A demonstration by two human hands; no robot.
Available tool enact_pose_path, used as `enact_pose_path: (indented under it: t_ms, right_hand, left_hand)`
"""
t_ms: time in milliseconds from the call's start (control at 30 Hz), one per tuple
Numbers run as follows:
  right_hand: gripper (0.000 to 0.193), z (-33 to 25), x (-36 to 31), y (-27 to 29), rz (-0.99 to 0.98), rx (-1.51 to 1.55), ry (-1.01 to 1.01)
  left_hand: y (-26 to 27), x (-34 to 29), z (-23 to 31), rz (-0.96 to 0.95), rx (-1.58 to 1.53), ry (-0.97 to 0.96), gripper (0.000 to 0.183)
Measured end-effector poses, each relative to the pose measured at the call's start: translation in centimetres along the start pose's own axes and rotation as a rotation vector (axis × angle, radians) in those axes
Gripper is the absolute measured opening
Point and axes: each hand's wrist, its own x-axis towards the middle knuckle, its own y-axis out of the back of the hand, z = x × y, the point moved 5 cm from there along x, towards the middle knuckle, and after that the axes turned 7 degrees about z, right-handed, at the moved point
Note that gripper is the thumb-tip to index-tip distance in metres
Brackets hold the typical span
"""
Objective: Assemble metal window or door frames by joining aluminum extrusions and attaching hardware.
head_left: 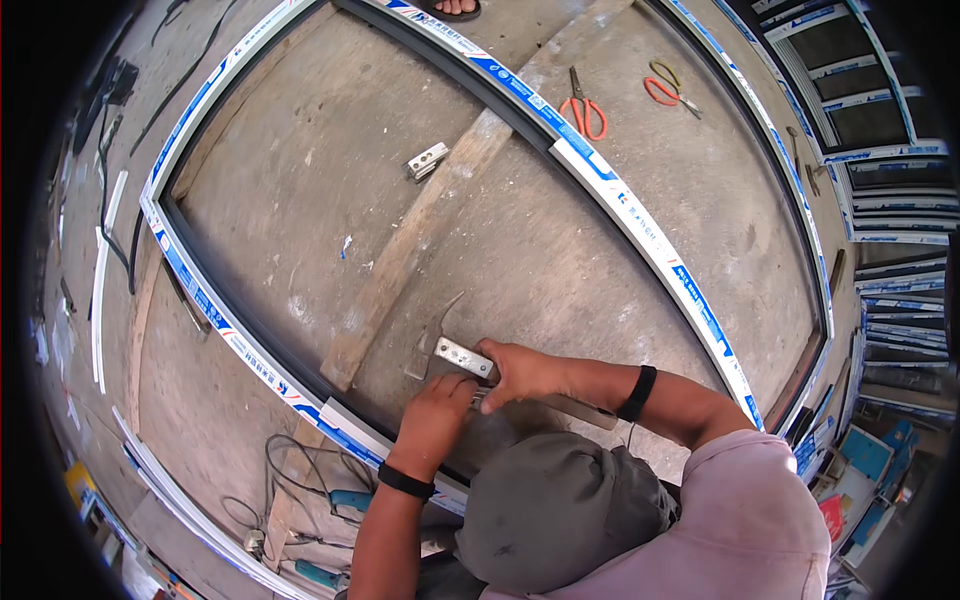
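Observation:
Both my hands meet low in the middle, inside the large frame. My right hand (525,372) is closed around one end of a silver metal block (465,357) with round holes in its face. Close against its lower side is my left hand (432,422), with its fingers bent in; small metal edges show between the two hands. What exactly the left fingertips grip is partly hidden. Just beyond the block lies a thin, pointed metal tool (445,318), partly covered. A similar holed block (428,160) rests farther off on the floor.
A big blue-and-white-taped frame (640,225) with a middle bar surrounds my hands, over wooden boards (430,215). Two red-handled scissors (590,118) lie at the far right. Teal power tools (350,500) with cords lie near left. Stacked frames (905,215) stand right. Another person's sandalled foot (456,8) shows at the top.

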Motion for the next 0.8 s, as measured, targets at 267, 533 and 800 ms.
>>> enact_pose_path:
  t_ms: [267,533,800]
  right_hand:
    - [0.078,-3.0,-3.5,8.1,0.438,0.139,0.189]
    - [0.049,-7.7,-11.0,28.8,1.446,-0.045,0.045]
    - [0.050,0.5,-12.1,40.7,1.514,-0.543,-0.385]
  left_hand:
    - [3.4,1.0,-2.4,0.321,-0.064,0.359,0.071]
    - [8.8,-5.2,-12.4,0.286,0.092,0.530,0.055]
    - [10.4,-5.8,-13.4,0.300,0.210,0.615,0.047]
